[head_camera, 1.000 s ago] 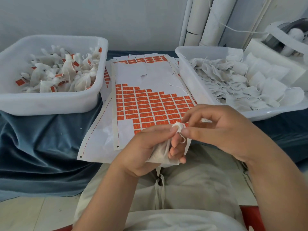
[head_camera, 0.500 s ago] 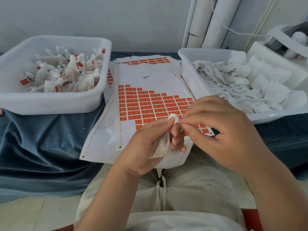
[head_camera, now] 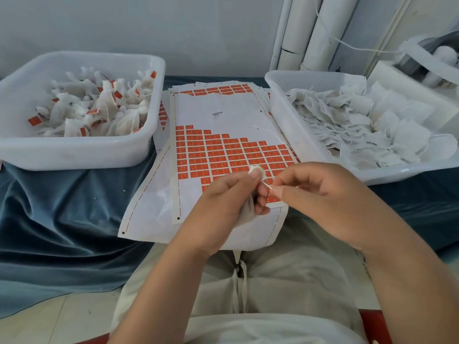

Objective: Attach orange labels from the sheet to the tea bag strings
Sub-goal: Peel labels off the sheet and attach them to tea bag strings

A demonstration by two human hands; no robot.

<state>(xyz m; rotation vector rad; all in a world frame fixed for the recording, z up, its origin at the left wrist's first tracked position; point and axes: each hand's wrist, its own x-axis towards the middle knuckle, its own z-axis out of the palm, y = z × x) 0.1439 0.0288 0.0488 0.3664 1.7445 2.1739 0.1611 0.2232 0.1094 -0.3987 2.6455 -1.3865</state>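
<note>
My left hand (head_camera: pixel 223 204) grips a white tea bag (head_camera: pixel 255 171), whose top pokes out above my fingers while its body hangs below my palm. My right hand (head_camera: pixel 323 202) pinches the bag's short white string (head_camera: pixel 267 185), pulled taut between the two hands. Both hands hover over the near end of the label sheet (head_camera: pixel 223 152), a white backing with rows of orange labels and a bare upper part.
A white tub (head_camera: pixel 74 152) at the left holds tea bags with orange labels. Another white tub (head_camera: pixel 285 115) at the right holds plain tea bags. More label sheets lie underneath, on blue cloth (head_camera: pixel 62 219). White pipes stand at the back right.
My right hand has drawn slightly to the right, pulling the string out from the bag's top. My left hand keeps its grip on the bag.
</note>
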